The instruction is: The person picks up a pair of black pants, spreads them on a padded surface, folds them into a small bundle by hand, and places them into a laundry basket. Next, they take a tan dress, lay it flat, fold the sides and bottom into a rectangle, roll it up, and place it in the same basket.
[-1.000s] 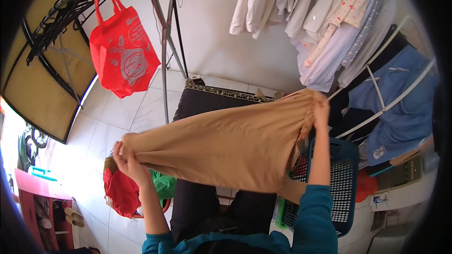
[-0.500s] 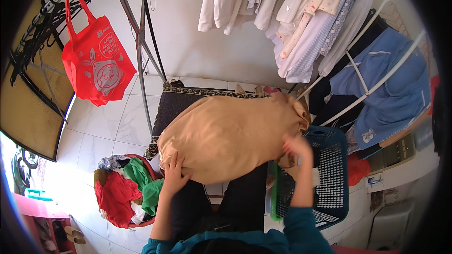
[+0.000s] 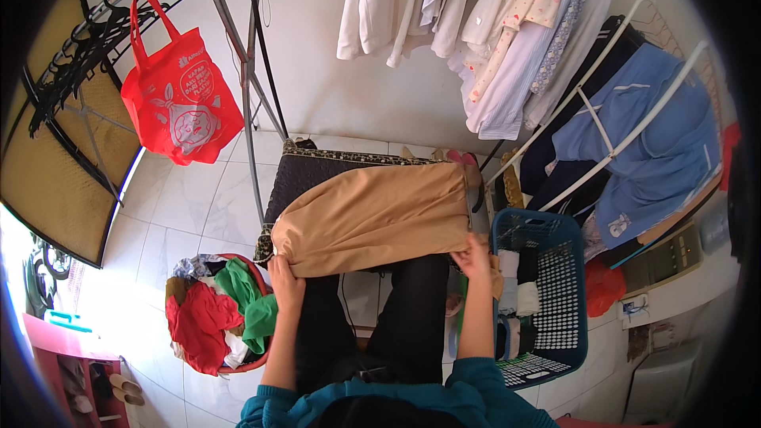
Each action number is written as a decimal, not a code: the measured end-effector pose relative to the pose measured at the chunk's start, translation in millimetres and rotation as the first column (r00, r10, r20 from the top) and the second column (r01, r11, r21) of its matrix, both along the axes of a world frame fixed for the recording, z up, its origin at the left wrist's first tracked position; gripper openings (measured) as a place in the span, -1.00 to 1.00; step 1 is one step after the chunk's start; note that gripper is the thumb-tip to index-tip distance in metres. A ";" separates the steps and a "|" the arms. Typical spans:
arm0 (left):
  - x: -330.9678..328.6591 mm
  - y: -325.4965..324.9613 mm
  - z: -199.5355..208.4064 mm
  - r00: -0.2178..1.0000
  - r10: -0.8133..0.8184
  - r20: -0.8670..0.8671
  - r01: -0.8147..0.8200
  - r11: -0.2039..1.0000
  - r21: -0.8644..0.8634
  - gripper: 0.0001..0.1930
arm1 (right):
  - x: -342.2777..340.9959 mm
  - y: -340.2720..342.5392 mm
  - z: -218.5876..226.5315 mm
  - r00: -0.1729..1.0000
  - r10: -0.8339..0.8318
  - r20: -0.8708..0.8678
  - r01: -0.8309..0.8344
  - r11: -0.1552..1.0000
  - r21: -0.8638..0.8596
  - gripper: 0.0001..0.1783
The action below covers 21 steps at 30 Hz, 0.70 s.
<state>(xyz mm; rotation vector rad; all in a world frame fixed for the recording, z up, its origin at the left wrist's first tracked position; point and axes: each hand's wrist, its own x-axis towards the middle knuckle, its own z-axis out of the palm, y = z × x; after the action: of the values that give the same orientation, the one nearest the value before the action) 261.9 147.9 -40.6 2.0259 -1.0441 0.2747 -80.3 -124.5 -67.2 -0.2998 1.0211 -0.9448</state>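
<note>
A tan garment (image 3: 372, 218), perhaps a skirt, lies spread across a dark padded board (image 3: 305, 178) in front of me. Long creases run across it, and its near edge hangs over my lap. My left hand (image 3: 286, 279) grips the near left corner, fingers closed on the cloth. At the near right end, my right hand (image 3: 473, 257) pinches the edge between thumb and fingers.
At right stands a dark teal plastic basket (image 3: 564, 349) with several rolled clothes (image 3: 526, 299). A red basket (image 3: 268, 289) heaped with clothes sits at left. Shirts (image 3: 507, 40) hang at the back; a red bag (image 3: 186, 107) hangs from a metal rack (image 3: 247, 79).
The garment, bunched and puffed up before, now lies flatter, its right end spread straight. My right hand has come down from above the basket onto its near edge. My left hand stays at the left corner.
</note>
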 end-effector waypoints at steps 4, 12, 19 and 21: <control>-22.4 9.9 35.1 0.978 -0.171 0.116 0.157 0.980 0.120 -0.75 | -62.5 21.2 48.7 0.942 -0.149 0.302 0.270 0.868 -0.417 -0.54; -86.1 47.7 105.3 0.584 -0.564 -0.584 0.807 0.482 0.342 -0.57 | -76.0 55.7 111.1 0.881 -0.301 0.364 0.430 0.829 -0.356 -0.59; 64.3 -5.0 -15.9 0.952 -0.241 -0.188 0.292 0.896 0.335 -0.41 | -45.0 41.7 131.6 0.952 -0.278 0.125 0.305 0.852 -0.425 -0.44; 71.2 -24.8 -35.8 1.000 0.017 -0.012 -0.010 0.892 0.452 -0.25 | -79.8 35.2 114.3 0.949 -0.311 0.051 0.299 0.839 -0.455 -0.46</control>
<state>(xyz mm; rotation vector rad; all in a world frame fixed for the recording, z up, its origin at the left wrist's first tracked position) 333.1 123.1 -76.3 2.4451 -1.1647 0.0173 -160.1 -89.4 47.1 -0.5544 0.8712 -1.4832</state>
